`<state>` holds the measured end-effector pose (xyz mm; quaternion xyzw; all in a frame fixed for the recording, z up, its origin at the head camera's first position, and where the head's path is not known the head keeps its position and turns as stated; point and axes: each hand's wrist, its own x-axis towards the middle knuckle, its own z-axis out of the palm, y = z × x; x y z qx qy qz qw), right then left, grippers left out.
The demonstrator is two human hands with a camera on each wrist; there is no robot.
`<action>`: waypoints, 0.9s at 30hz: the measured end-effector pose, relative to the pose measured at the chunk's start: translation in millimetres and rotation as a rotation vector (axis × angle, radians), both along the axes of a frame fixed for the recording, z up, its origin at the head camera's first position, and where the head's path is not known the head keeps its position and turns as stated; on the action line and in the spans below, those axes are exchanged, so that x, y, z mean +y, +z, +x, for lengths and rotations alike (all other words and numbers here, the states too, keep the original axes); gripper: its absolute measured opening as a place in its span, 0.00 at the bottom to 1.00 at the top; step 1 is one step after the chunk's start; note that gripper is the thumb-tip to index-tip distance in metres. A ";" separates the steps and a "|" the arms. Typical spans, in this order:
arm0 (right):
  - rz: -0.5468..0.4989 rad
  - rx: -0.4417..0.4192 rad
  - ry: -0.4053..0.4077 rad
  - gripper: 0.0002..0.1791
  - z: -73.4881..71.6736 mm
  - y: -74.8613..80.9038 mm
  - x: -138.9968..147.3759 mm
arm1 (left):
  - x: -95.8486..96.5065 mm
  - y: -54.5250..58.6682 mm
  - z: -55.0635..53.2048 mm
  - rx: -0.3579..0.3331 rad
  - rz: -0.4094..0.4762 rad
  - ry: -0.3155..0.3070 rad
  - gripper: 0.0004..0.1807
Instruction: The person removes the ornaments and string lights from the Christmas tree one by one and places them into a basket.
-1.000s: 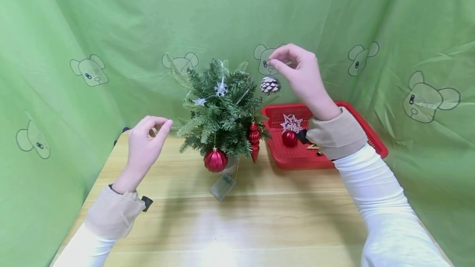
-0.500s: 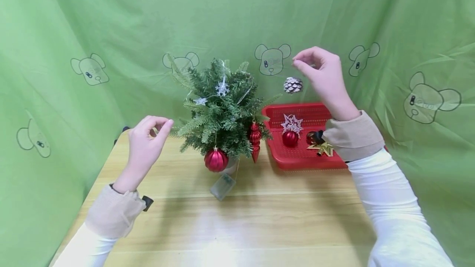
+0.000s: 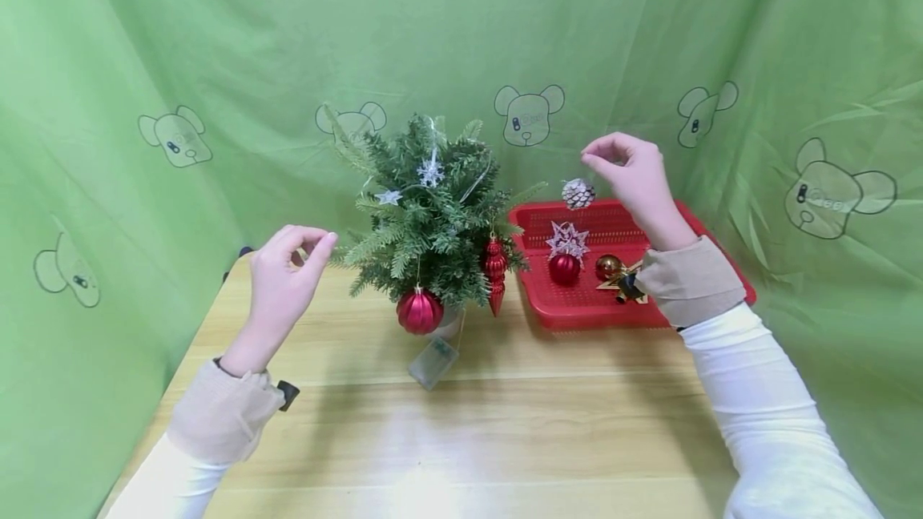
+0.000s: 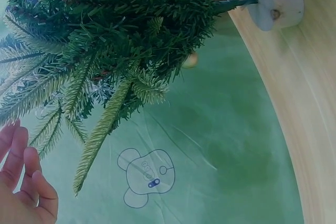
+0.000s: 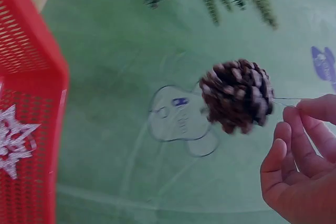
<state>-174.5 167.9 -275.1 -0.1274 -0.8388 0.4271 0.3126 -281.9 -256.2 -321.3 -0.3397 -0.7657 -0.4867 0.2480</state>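
Note:
A snow-tipped pine cone ornament (image 3: 578, 194) hangs on a thin thread. Thumb and forefinger of my right hand (image 3: 630, 179) pinch that thread; in the right wrist view the cone (image 5: 239, 96) dangles just beyond the fingertips. Left of the small Christmas tree (image 3: 433, 223), my left hand (image 3: 283, 283) is raised with loosely bent fingers and nothing in them. Its fingers (image 4: 31, 182) show beside the branch tips in the left wrist view. A ribbed red ball (image 3: 420, 311), a red drop ornament (image 3: 494, 267) and a silvery snowflake (image 3: 431, 173) hang on the tree.
Right of the tree, a red plastic basket (image 3: 570, 317) holds a glittery star (image 3: 568, 239), a red ball (image 3: 564, 269), a brown-gold ball (image 3: 608, 266) and a gold star partly hidden by the wrist. A clear battery box (image 3: 433, 363) lies before the tree on the wooden table (image 3: 346, 423).
My right hand has carried the pine cone ornament rightward away from the tree, then lowered it over the basket's back rim. My left hand has stayed put.

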 end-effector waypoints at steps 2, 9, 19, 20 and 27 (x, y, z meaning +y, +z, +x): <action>0.017 -0.041 -0.011 0.09 -1.3 -7.0 4.8 | 0.2 0.3 0.3 0.000 -0.001 -0.001 0.05; 0.092 -0.177 -0.026 0.11 -8.2 -27.0 22.9 | 0.5 0.2 0.3 0.009 0.002 0.008 0.05; 0.211 -0.417 -0.033 0.11 -14.7 -52.0 44.0 | 1.6 -1.6 -0.9 0.029 0.006 0.002 0.05; 0.219 -0.435 -0.028 0.11 -15.4 -54.6 45.8 | 1.7 -1.7 -1.0 0.029 0.006 0.002 0.05; 0.237 -0.579 0.024 0.11 -20.3 -71.3 60.2 | 2.4 -1.5 -0.8 0.029 0.002 0.002 0.05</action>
